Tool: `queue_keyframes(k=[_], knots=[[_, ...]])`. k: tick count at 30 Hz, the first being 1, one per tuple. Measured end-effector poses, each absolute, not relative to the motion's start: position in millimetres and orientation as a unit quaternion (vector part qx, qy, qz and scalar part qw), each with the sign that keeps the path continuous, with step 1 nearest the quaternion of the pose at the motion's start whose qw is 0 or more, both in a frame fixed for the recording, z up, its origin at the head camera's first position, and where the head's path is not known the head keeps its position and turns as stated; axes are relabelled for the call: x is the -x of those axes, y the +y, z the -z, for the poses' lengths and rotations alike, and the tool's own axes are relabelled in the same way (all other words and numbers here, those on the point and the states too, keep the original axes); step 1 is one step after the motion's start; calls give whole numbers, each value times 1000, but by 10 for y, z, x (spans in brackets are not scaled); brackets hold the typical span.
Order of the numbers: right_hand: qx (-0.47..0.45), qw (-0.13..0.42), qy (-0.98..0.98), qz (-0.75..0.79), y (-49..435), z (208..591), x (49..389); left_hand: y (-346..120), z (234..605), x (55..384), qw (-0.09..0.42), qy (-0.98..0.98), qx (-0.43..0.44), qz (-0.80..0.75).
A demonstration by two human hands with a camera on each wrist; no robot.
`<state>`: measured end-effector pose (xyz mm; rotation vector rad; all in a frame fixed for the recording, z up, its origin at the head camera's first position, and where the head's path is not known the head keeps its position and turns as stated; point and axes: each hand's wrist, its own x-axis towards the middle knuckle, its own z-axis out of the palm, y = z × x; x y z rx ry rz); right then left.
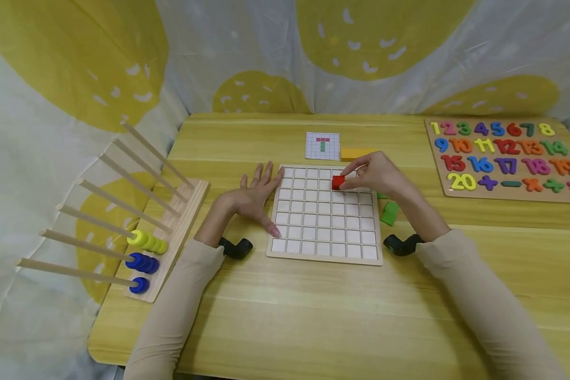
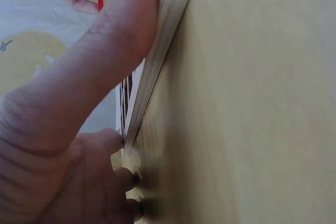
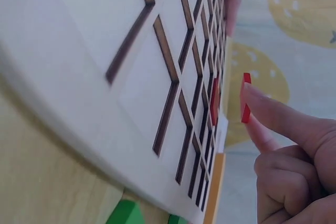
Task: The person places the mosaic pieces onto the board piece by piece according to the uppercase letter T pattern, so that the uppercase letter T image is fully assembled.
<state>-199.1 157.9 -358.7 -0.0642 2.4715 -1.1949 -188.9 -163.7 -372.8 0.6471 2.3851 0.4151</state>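
Observation:
My right hand (image 1: pixel 380 171) pinches a red square tile (image 3: pixel 245 98) between thumb and index finger, held up over the far part of a white grid board (image 1: pixel 315 250). A second red tile (image 3: pixel 214 102) sits in a cell of the board in the right wrist view. My left hand (image 1: pixel 254 199) lies at the board's left edge with fingers spread. Its thumb rests on the lower left of the frame and the index fingertip is at the upper left corner. In the left wrist view, the thumb (image 2: pixel 113 40) lies over the board's rim.
Behind the board lie a pattern card (image 1: pixel 323 153) and an orange block (image 1: pixel 356 154). Green tiles (image 1: pixel 389 213) are by its right edge. A wooden peg stand (image 1: pixel 190 203) with yellow and blue beads stands at left, a number puzzle board (image 1: pixel 496 195) at right.

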Motion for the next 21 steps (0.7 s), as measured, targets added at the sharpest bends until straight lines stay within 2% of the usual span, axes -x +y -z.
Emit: queue_keyframes(k=[21], knots=[[12, 217, 867, 449, 1315, 3617, 2054, -1636, 3716, 1899, 316, 902, -245, -161]])
